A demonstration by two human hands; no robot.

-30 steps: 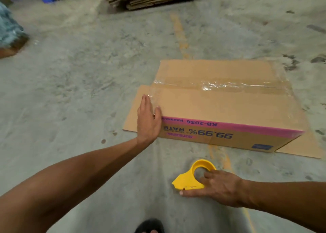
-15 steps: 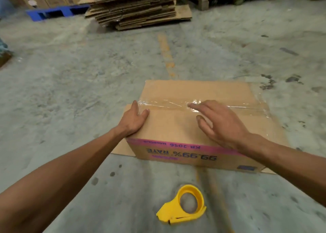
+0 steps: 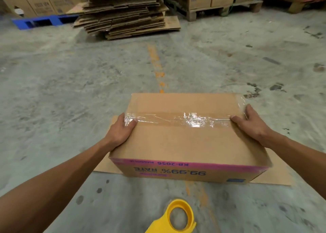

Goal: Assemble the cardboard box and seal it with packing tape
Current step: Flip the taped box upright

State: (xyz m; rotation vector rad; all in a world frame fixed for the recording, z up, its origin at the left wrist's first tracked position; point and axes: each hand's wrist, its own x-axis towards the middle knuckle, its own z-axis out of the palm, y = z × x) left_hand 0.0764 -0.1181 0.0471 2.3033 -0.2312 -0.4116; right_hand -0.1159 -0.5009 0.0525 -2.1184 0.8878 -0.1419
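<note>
A closed cardboard box [image 3: 185, 141] with a pink band and upside-down print sits on the floor in front of me. Clear packing tape [image 3: 183, 119] runs along its top seam from end to end. My left hand [image 3: 121, 131] grips the box's left end, thumb on the tape. At the right end my right hand [image 3: 252, 125] holds the box, fingers over the edge. A yellow tape dispenser [image 3: 174, 217] lies on the floor near me, untouched.
A flat cardboard sheet [image 3: 105, 165] lies under the box. Behind it are a tall stack of flattened cartons [image 3: 125, 12], a blue pallet [image 3: 42, 21] at the back left, and a wooden pallet with boxes [image 3: 220, 1] at the back right. A faded orange line [image 3: 155, 63] marks the concrete floor.
My right hand left the yellow dispenser on the floor, passed over the taped seam and now grips the box's right end. The left hand shifted onto the tape's left end.
</note>
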